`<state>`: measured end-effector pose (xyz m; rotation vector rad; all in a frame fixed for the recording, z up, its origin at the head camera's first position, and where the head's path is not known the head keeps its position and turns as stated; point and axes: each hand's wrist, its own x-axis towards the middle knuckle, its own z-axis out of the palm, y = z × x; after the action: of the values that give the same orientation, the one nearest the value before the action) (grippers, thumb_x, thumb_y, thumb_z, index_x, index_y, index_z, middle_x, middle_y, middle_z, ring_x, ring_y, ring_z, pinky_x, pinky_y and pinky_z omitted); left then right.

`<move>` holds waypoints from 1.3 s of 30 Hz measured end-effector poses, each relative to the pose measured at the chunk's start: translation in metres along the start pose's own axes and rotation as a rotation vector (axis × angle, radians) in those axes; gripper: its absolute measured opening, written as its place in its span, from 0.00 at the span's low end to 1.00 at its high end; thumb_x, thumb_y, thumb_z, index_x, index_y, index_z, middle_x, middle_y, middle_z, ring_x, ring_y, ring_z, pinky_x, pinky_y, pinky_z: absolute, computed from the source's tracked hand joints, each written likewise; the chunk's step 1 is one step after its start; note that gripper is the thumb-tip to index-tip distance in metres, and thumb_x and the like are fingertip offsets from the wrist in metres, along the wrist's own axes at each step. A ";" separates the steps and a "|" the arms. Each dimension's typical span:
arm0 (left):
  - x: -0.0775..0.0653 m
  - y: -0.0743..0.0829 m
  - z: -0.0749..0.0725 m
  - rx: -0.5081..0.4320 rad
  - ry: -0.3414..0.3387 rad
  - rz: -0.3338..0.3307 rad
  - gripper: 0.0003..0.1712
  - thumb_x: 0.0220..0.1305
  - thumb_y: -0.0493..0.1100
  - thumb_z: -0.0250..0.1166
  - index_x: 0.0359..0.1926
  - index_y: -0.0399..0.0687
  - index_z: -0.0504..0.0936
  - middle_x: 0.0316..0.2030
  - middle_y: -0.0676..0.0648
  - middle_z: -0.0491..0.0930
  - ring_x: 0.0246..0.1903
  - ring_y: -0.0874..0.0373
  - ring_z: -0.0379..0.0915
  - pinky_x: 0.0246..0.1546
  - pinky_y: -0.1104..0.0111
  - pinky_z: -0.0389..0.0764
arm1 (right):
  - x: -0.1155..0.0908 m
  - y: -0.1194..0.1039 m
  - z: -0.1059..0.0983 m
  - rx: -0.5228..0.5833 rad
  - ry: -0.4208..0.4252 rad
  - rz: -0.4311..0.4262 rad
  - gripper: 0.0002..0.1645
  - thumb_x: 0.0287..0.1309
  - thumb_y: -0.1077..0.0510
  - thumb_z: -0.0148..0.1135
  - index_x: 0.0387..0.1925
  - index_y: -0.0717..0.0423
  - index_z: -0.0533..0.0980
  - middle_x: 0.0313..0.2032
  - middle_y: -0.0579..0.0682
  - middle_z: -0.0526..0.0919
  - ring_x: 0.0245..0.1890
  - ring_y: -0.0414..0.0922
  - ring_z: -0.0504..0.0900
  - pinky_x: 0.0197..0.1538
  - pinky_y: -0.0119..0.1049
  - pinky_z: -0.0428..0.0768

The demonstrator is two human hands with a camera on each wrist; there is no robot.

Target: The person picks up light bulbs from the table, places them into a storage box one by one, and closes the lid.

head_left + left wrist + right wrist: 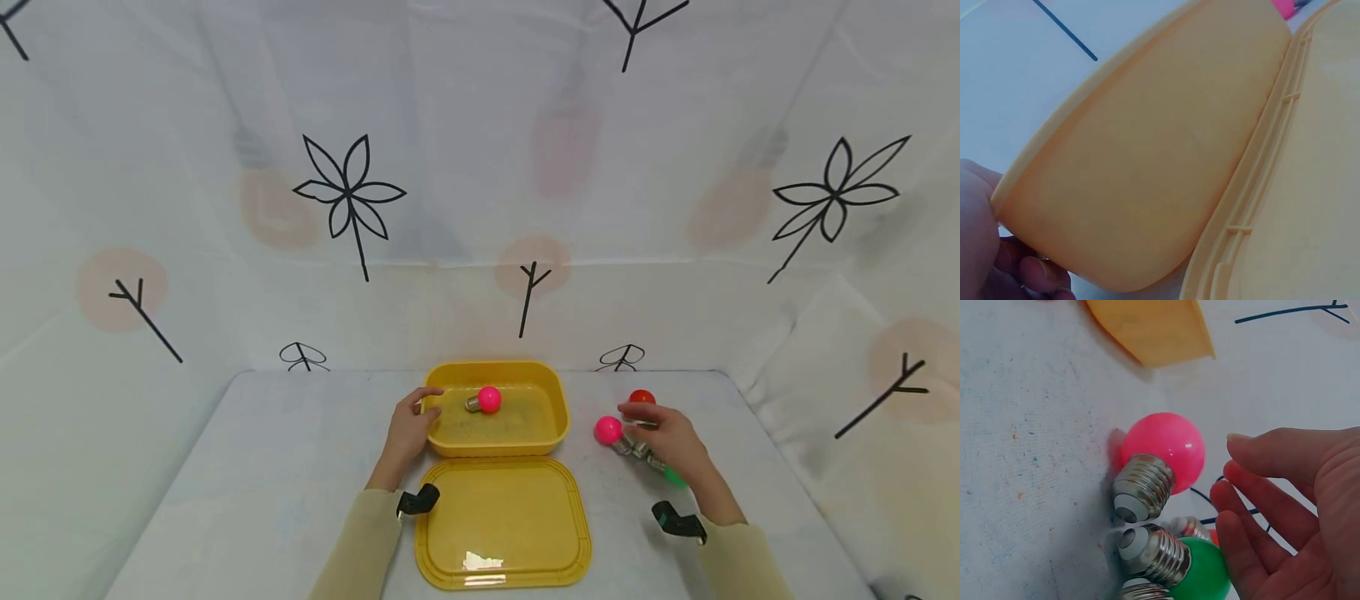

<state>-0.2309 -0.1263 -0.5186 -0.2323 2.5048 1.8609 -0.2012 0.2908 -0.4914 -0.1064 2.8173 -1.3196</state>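
My left hand (408,429) holds the left rim of a yellow plastic box (555,417); in the left wrist view its fingertips (1041,275) curl against the outer wall. Inside the box lies a pink light bulb (489,399) with a metal screw base. To the right, my right hand (667,437) hovers over a cluster of bulbs, fingers loosely bent, gripping nothing. A second pink bulb (1166,447) is nearest to its fingertips, with a gap between. Close by are a green bulb (1200,572) and a red bulb (642,397). Another screw base (1147,590) is partly cut off.
A flat yellow lid (502,525) lies in front of the box, near its front edge. All stand on a white-covered table (300,500). A white cloth (465,317) with black plant drawings hangs behind and at the sides.
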 end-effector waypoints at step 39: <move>0.001 -0.002 0.000 -0.027 -0.007 0.024 0.17 0.68 0.35 0.60 0.56 0.48 0.81 0.56 0.40 0.77 0.29 0.55 0.71 0.29 0.69 0.74 | 0.005 -0.007 0.015 -0.161 -0.024 0.084 0.25 0.54 0.58 0.74 0.54 0.58 0.80 0.51 0.60 0.81 0.48 0.59 0.76 0.42 0.46 0.82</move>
<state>-0.2317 -0.1268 -0.5212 -0.1966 2.4906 1.9014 -0.2046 0.2741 -0.4955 -0.0067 2.8691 -1.0675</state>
